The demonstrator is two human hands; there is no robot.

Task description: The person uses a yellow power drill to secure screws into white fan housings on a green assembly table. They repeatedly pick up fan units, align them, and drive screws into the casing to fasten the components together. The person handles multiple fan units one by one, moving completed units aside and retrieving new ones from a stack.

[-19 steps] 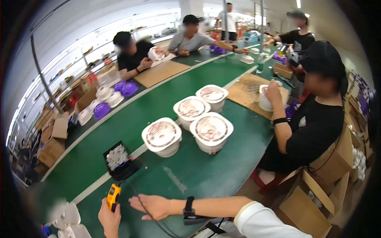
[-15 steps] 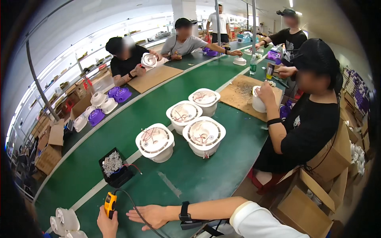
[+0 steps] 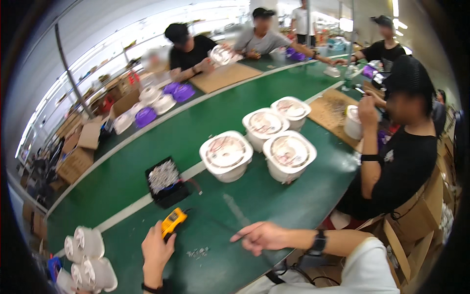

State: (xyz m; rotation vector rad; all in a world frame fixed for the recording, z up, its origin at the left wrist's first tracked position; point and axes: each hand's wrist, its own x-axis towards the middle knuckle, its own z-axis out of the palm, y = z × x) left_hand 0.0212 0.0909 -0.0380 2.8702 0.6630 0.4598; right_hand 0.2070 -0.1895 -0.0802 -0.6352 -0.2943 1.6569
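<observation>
My left hand [image 3: 157,247] is wrapped round a yellow-and-black corded handheld tool [image 3: 173,222], held low over the green table. From its far end a dark cable [image 3: 220,226], smeared by motion, runs toward my right hand [image 3: 267,236]. That hand is closed, with the cable at its fingertips. Between my hands, a little nearer to me, lies a small scatter of silvery pieces [image 3: 198,252]. Beyond the tool sits an open black box [image 3: 169,198] filled with small silvery parts [image 3: 163,176].
Several white square-rimmed housings [image 3: 226,153] with thin red wires stand ahead. More white parts [image 3: 93,274] are at the near left. Purple and white covers [image 3: 146,116] lie on the far side. A co-worker [image 3: 406,132] sits at the right beside a brown board [image 3: 333,109]. Cartons [image 3: 416,235] stand below.
My right hand has lifted off the table, moved right and closed on the cable, uncovering the silvery pieces. My left hand has tilted the tool rightward. The view has shifted.
</observation>
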